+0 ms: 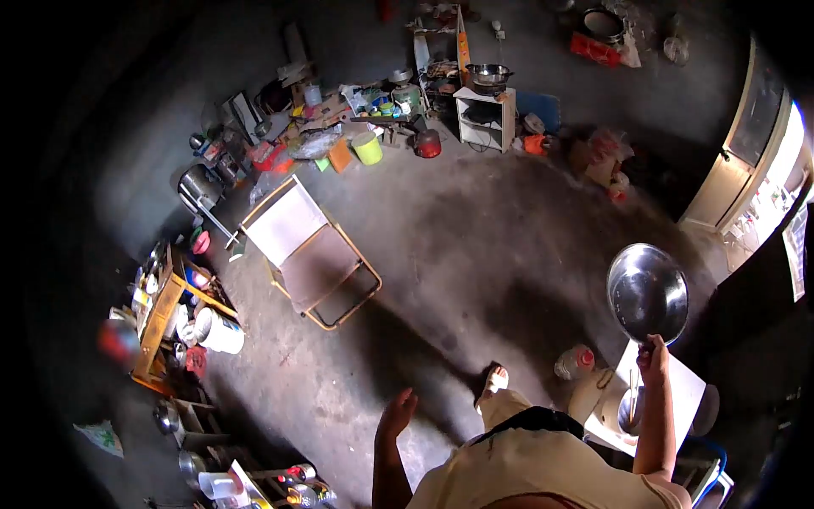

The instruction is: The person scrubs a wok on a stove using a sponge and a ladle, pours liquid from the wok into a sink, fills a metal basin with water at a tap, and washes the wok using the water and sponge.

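Observation:
A shiny metal basin (649,288) is held out at the right, tilted so that its inside shows. My right hand (654,358) is closed on the basin's lower rim, above a white table (691,387). On that table, below the hand, stands a metal bowl (628,411) with chopsticks in it. My left hand (397,413) hangs over the floor at lower centre, away from any object. Its fingers are small and partly in shadow, and whether they are apart is not clear.
A folding chair (314,254) stands left of centre on the concrete floor. A wooden table (161,327) and a white bucket (219,331) are at the left. Clutter, a green bucket (367,148) and a white shelf (484,119) line the back wall. A plastic jug (574,363) lies near the white table.

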`<move>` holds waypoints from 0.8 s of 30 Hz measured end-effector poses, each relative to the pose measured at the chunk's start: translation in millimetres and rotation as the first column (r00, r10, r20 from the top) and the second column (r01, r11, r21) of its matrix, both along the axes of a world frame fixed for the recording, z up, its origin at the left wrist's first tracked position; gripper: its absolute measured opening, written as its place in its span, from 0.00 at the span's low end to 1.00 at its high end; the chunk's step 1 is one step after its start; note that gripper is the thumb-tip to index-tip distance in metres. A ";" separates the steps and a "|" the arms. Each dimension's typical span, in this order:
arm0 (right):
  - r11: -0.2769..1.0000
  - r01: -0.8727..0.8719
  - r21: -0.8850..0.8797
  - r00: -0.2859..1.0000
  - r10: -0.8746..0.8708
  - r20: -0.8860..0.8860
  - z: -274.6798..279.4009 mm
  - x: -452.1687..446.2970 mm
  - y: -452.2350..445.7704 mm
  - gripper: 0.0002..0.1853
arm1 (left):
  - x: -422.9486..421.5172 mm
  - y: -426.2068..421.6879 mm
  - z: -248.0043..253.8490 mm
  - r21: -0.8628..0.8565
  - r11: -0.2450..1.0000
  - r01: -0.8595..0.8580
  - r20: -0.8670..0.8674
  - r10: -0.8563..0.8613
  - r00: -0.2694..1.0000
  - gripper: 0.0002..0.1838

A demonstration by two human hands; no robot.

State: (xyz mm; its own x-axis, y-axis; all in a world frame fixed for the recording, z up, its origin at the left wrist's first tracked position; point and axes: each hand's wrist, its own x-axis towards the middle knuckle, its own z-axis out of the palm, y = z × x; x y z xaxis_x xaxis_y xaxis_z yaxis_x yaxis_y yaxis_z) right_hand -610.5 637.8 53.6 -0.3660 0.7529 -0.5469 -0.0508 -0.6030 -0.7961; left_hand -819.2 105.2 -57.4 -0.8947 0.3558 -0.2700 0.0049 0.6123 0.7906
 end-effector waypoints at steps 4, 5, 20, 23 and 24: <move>0.992 -0.111 -0.065 0.993 0.109 -0.036 -24.4 -45.4 31.0 0.11 | -47.1 2.9 -2.6 -0.033 0.996 -0.087 -0.054 0.085 0.995 0.19; 0.994 -0.082 -0.073 0.996 0.079 -0.042 -25.8 -56.1 36.4 0.11 | -59.3 -19.9 -41.1 -0.230 0.973 0.011 -0.064 -0.026 0.998 0.20; 0.925 0.334 -0.182 0.941 -0.318 0.113 -26.0 -122.8 107.0 0.07 | -293.2 114.4 -154.6 -0.338 0.940 0.034 0.598 0.187 0.779 0.16; 0.876 0.420 -0.239 0.906 -0.421 0.049 -33.2 -127.3 118.2 0.07 | -391.2 184.5 -154.6 -0.325 0.938 0.119 0.557 0.088 0.826 0.15; 0.850 0.472 -0.234 0.879 -0.475 0.047 -30.1 -134.0 117.2 0.07 | -427.0 210.4 -154.0 -0.325 0.933 0.152 0.536 0.050 0.843 0.15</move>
State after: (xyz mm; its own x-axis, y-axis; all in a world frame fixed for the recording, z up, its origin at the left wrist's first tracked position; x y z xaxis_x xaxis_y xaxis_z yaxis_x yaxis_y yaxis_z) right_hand -744.5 755.0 23.5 -0.0055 0.6891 -0.7247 -0.3859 -0.6700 -0.6342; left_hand -1246.2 315.5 -211.4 -0.5606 0.1917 -0.8056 -0.3109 0.8529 0.4194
